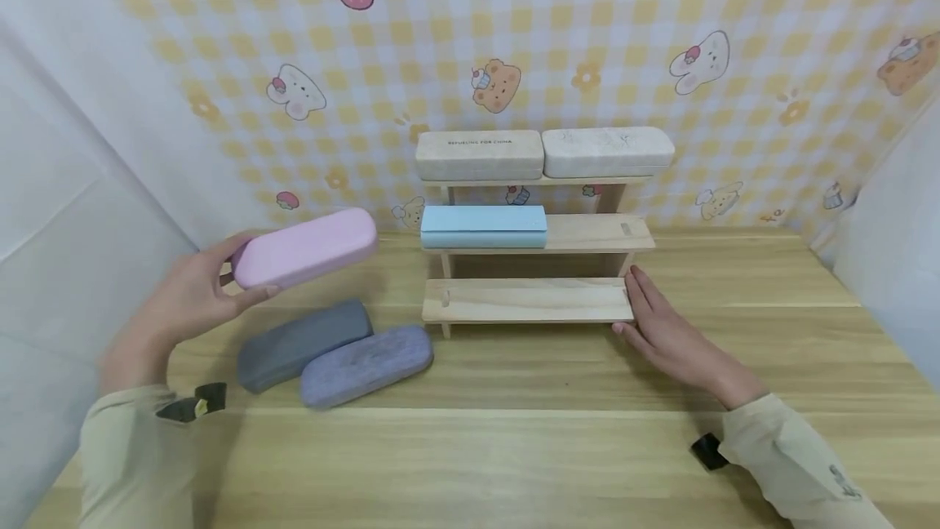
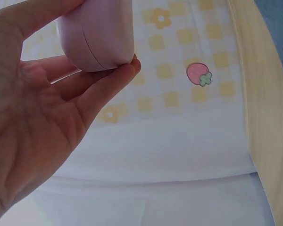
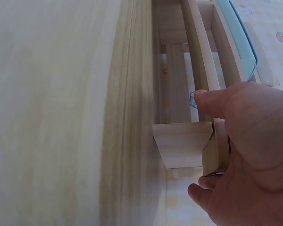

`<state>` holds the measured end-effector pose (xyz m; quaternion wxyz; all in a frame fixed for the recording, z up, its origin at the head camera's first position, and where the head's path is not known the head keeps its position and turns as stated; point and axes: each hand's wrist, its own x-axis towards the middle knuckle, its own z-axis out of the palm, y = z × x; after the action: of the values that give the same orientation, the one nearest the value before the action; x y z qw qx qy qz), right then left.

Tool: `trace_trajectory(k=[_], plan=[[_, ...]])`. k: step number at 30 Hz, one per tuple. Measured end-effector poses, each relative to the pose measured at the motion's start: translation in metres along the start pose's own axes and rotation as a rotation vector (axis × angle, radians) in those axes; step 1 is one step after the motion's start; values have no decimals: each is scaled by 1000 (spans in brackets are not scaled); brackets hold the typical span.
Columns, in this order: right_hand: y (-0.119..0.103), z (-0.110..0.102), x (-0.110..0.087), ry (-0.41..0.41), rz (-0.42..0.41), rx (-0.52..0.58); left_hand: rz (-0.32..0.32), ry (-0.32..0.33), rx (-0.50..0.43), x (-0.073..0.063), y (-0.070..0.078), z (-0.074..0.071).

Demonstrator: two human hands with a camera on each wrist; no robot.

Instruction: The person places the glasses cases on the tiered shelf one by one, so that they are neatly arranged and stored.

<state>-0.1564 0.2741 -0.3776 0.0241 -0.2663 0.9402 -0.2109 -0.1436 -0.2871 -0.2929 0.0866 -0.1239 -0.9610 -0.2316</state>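
wood-grain tabletop (image 1: 514, 464): under the stand and two resting cases.
pale bare-wood three-step shelf (image 1: 529, 302): bears two cases up top, one on the middle step's left.
right hand (image 1: 668, 341): thumb and fingers pinch the lowest board's right end; i'd press lightly, just enough to steady it.
left hand (image 1: 194, 292): pinches one end of the long rounded pink case (image 1: 308, 247), lifted left of the shelf; i'd keep it level, as an end grip may droop.
closed cases: slate-grey angular (image 1: 304, 345) beside mottled blue-grey rounded (image 1: 367, 367); beige lettered (image 1: 481, 155), white patterned (image 1: 608, 153), light-blue flapped (image 1: 483, 227).
contents: hidden, i can't tell.
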Motion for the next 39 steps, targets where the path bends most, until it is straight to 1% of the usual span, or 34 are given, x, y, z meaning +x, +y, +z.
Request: trace_trajectory(k=[5, 10, 13, 15, 18, 20, 22, 26, 30, 33, 34, 36, 39], plan=[[0, 1, -1, -1, 2, -8, -17, -5, -41, 1, 11, 0], [0, 2, 0, -5, 11, -12, -11, -11, -37, 4, 15, 0], [0, 4, 2, -9, 17, -14, -10, -16, -73, 6, 18, 0], [0, 7, 3, -13, 16, -11, 1, 6, -108, 7, 21, 0], [-1, 8, 4, -2, 6, -15, 58, 62, -134, 10, 29, 0], [0, 8, 3, 13, 0, -19, 129, 93, -122, 15, 36, 0], [0, 6, 2, 28, -4, -30, 198, 103, -107, 20, 44, 1], [1, 2, -1, 31, -4, -34, 328, 129, -103, 32, 62, 9], [1, 2, -2, 25, 1, -26, 431, 184, -137, 44, 78, 19], [2, 3, -1, 25, -3, -24, 477, 199, -150, 52, 89, 24], [2, 3, -1, 26, -8, -23, 488, 203, -140, 54, 93, 25], [1, 3, 0, 22, -12, -14, 499, 204, -124, 58, 101, 28], [1, 4, -1, 16, -9, -4, 505, 197, -125, 65, 116, 33]])
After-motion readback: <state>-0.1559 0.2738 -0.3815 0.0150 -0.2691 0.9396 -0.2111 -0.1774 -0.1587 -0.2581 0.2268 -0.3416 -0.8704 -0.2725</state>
